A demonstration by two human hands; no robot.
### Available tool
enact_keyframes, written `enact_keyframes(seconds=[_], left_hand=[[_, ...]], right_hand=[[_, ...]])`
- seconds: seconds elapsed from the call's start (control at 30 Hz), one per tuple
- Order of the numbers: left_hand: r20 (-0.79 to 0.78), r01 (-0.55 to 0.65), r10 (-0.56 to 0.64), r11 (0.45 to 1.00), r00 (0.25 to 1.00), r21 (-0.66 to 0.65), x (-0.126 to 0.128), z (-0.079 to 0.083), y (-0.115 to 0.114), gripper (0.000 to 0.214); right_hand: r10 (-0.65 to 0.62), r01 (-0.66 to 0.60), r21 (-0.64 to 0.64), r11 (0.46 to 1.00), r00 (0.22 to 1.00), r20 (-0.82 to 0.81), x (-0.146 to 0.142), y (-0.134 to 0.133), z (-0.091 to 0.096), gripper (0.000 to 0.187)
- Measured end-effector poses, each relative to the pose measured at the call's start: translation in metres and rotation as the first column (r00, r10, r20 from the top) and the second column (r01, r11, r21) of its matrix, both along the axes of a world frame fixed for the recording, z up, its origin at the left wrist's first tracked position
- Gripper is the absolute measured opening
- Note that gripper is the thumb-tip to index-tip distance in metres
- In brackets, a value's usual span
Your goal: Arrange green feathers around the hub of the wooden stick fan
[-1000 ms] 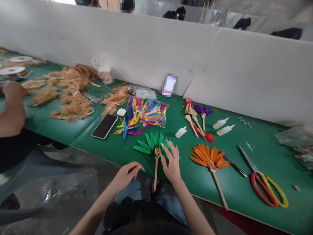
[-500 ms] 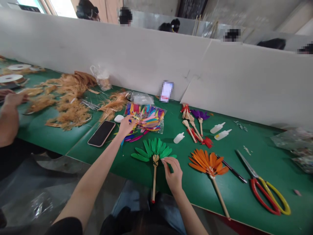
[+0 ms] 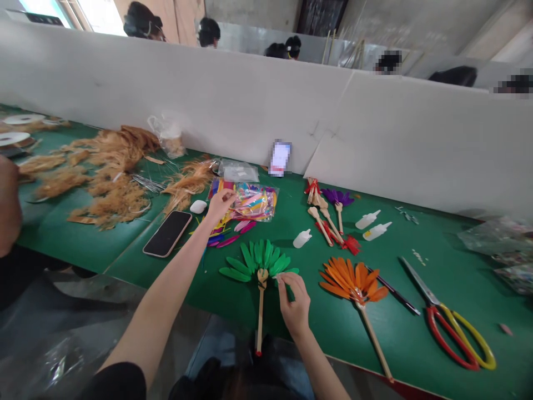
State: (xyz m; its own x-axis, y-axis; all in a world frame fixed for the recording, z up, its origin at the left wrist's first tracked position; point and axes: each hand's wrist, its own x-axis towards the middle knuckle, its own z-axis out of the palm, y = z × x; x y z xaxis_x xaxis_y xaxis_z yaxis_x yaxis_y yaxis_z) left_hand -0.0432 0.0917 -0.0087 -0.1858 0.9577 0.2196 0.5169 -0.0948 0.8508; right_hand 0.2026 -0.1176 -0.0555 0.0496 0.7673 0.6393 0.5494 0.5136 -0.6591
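A green feather fan (image 3: pixel 258 259) on a wooden stick lies on the green table (image 3: pixel 416 311) near its front edge. My right hand (image 3: pixel 293 304) rests at the fan's right side, its fingers pinched on a green feather there. My left hand (image 3: pixel 220 204) reaches far forward to a clear bag of coloured feathers (image 3: pixel 250 201) and grips the bag's left edge. Loose coloured feathers (image 3: pixel 227 232) lie just in front of the bag.
An orange feather fan (image 3: pixel 353 280), red-and-yellow scissors (image 3: pixel 452 322), small glue bottles (image 3: pixel 368 225), wooden sticks (image 3: pixel 325 219) and a phone (image 3: pixel 167 233) lie around. Tan feathers (image 3: pixel 104 178) spread at the left, beside another person's arm (image 3: pixel 8 205). A white partition (image 3: pixel 375 128) runs behind.
My left hand went from the table's front edge out to the feather bag and took hold of it. My right hand's spread fingers closed into a pinch at the green fan.
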Motion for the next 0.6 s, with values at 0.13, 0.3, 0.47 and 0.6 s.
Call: enact_keyframes(seconds=[0.13,0.3,0.47,0.6], left_hand=[[0.093,-0.096,0.086,0.989,0.992,0.113,-0.014,0.016,-0.011,0.024],[0.197,-0.221,0.176,0.947,0.964,0.234,-0.032,0.017,-0.039,0.022],[0.114,-0.356,0.339,0.908,0.934,0.22,-0.032,0.005,-0.073,0.028],[-0.031,-0.438,0.441,0.896,0.897,0.073,-0.038,-0.005,-0.091,0.03]], right_hand=[[-0.001,0.001,0.006,1.0,1.0,-0.009,0.001,-0.001,0.0,0.01],[-0.009,0.009,0.009,1.0,1.0,-0.01,0.001,-0.001,0.001,0.01],[0.002,-0.001,0.028,1.0,1.0,-0.02,0.0,-0.001,0.002,0.01],[0.0,0.001,0.018,1.0,1.0,-0.032,0.0,-0.001,0.003,0.01]])
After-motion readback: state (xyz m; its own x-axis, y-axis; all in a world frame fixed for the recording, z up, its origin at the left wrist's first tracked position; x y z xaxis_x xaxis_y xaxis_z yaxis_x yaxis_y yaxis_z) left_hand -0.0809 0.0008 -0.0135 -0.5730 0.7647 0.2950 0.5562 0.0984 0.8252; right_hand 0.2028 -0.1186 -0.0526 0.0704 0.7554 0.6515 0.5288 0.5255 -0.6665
